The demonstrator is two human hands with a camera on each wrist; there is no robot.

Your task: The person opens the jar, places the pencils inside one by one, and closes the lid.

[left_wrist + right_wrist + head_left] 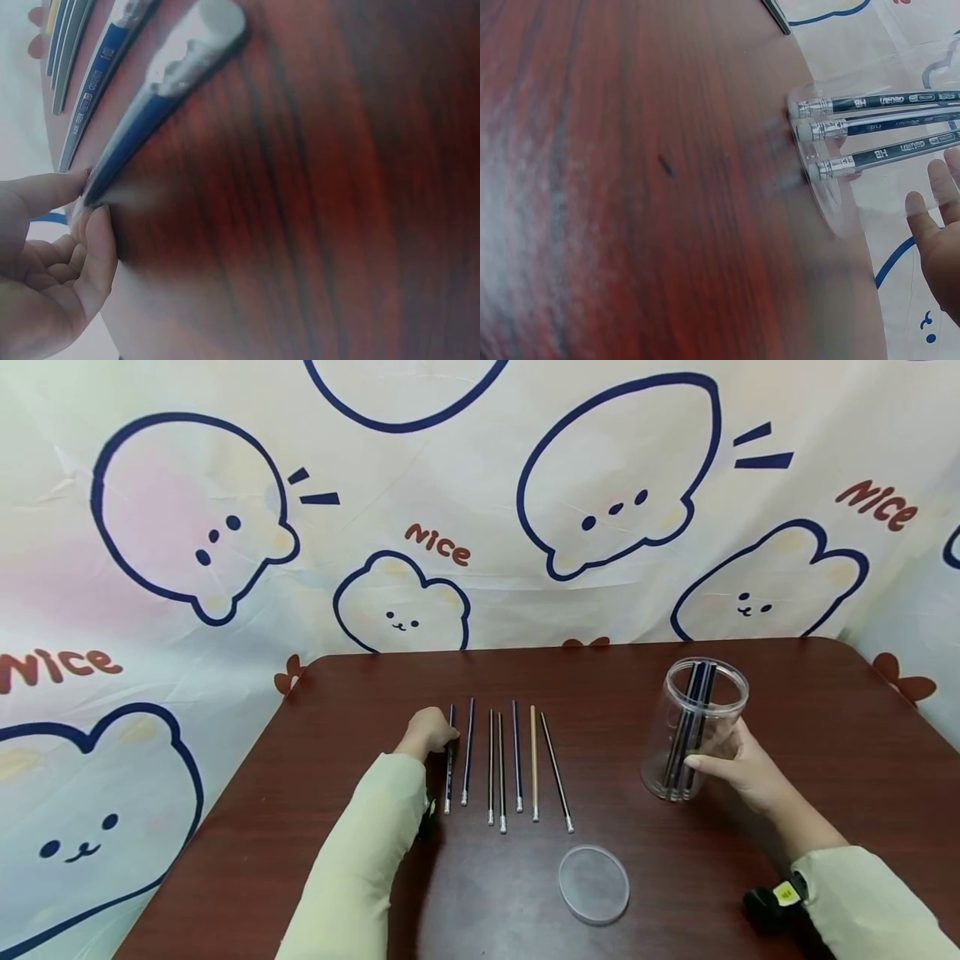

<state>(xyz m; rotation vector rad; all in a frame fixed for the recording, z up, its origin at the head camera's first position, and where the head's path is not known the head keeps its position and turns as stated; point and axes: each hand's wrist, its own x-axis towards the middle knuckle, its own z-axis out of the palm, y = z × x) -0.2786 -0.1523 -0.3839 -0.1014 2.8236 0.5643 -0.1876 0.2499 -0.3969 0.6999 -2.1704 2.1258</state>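
Observation:
At the left end of a row of pencils, my left hand (pixel 429 732) pinches a dark blue pencil (pixel 449 781) between thumb and fingers. The left wrist view shows this pencil's white eraser end (pixel 196 45) toward the camera, its far end hidden by the fingers. My right hand (pixel 738 768) grips a clear jar (pixel 654 758) from its right side, thumb across the front. Inside the open jar lean three dark pencils (pixel 686 735), eraser ends down at the base, as the right wrist view shows with their metal ferrules (pixel 838 166).
Between the hands lie several more pencils, dark ones (pixel 517 760) and a tan one (pixel 534 768), erasers toward me. A round clear lid (pixel 594 885) lies nearer, right of centre. Behind the brown table (pixel 600 685) hangs a printed cloth (pixel 495 602).

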